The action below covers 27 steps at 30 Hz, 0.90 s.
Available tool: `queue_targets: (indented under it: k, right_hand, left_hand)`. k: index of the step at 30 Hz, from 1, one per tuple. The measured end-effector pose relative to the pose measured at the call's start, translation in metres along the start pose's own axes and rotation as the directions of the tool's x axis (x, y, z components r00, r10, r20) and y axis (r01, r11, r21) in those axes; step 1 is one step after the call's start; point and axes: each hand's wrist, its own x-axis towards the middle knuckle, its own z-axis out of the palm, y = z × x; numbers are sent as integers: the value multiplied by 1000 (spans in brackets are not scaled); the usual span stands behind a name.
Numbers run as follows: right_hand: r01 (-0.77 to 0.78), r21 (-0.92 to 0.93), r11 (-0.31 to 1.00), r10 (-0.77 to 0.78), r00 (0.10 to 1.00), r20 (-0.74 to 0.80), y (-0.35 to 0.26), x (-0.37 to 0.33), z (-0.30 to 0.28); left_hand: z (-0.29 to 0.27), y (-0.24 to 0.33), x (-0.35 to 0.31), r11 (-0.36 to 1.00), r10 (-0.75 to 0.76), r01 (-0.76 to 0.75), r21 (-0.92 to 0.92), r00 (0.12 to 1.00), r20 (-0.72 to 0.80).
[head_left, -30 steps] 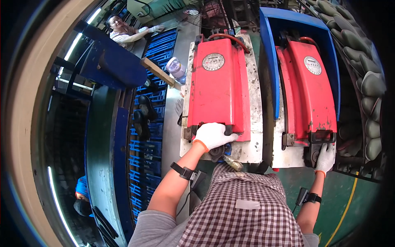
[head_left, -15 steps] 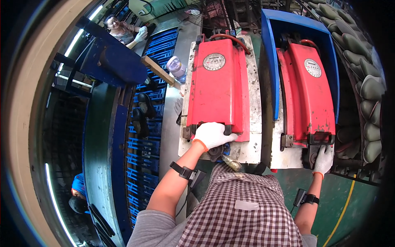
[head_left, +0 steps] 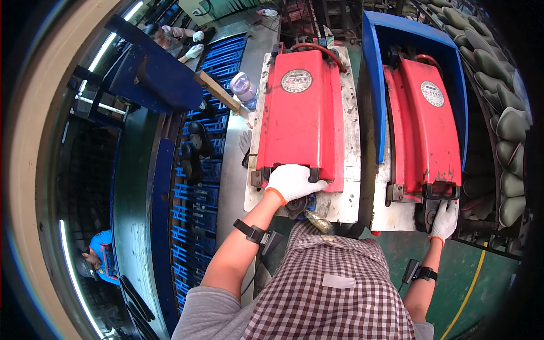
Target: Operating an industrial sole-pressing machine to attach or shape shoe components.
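Observation:
My left hand [head_left: 291, 182], in a white knitted glove with an orange cuff, is closed over the front handle of a red machine cover [head_left: 294, 124]. Its thumb sticks out to the right along the cover's lower edge. The glove hides most of that handle. My right hand [head_left: 443, 221], gloved alike, reaches up beside a black bracket [head_left: 431, 214] with a round boss, below the black handle [head_left: 442, 191] of a second red cover [head_left: 428, 124]. Its fingertips are partly hidden, so their grip is unclear. Both covers lie lowered on pale base plates.
A blue metal hood [head_left: 372, 85] surrounds the right machine. Grey-green shoe lasts [head_left: 513, 153] fill a rack at far right. Left runs a conveyor with blue slats [head_left: 195, 221] carrying black shoes [head_left: 191, 161]. A clear plastic jug [head_left: 242, 89] stands nearby. Two people work beyond.
Both my hands keep their places on the machines. At upper left, a person has bent the head down, hands now apart. The person at lower left has shifted, showing more of a blue shirt.

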Motion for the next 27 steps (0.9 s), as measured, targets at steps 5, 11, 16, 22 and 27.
queue_targets:
  k: [5, 11, 16, 22, 27]
  right_hand:
    - [-25, -33, 999, 26, 1000, 14, 1, 1, 2]
    - [-21, -30, 999, 20, 1000, -23, 1, 1, 3]
    - [-30, -35, 999, 32, 999, 43, -7, -2, -7]
    - [-13, -9, 1000, 14, 1000, 14, 3, 0, 2]
    - [48, -49, 998, -51, 997, -65, 8, 2, 7]
  left_hand:
    - [0, 1, 0, 1000, 1, -1, -12, 1000, 7]
    - [2, 0, 0, 1000, 13, -13, 0, 1000, -19]
    - [1, 0, -1, 1000, 10, -10, -5, 1000, -13]
    - [2, -1, -1, 1000, 9, -9, -4, 1000, -15]
    - [2, -2, 2, 1000, 3, -3, 5, 1000, -9]
